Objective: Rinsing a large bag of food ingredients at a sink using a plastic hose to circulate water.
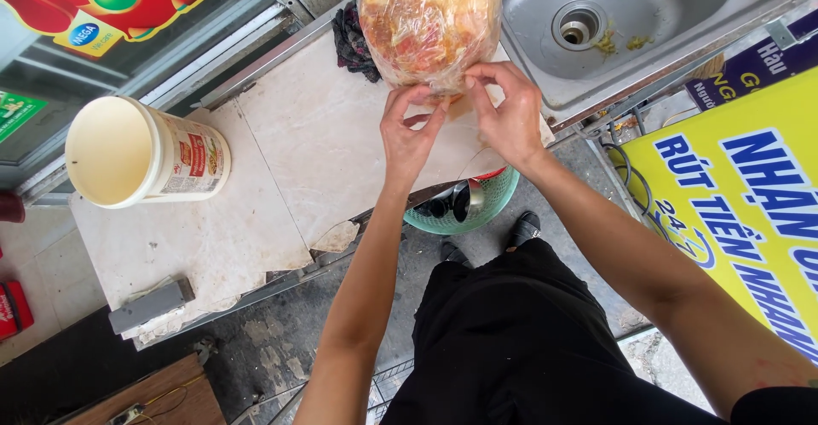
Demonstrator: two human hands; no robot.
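A clear plastic bag (426, 16) bulging with orange-red and yellow food stands on the white stone counter (290, 161), next to the sink. My left hand (411, 129) pinches the bag's near edge with thumb and fingertips. My right hand (504, 111) grips the same edge just to the right, fingers curled on the plastic. Both hands meet at the bag's lower rim.
A cream plastic bucket (141, 152) with a printed label lies on its side at the counter's left. A dark rag (354, 42) sits behind the bag. The steel sink (648, 16) holds food scraps. A green basket (464, 203) stands below the counter; a yellow sign (741, 195) is at right.
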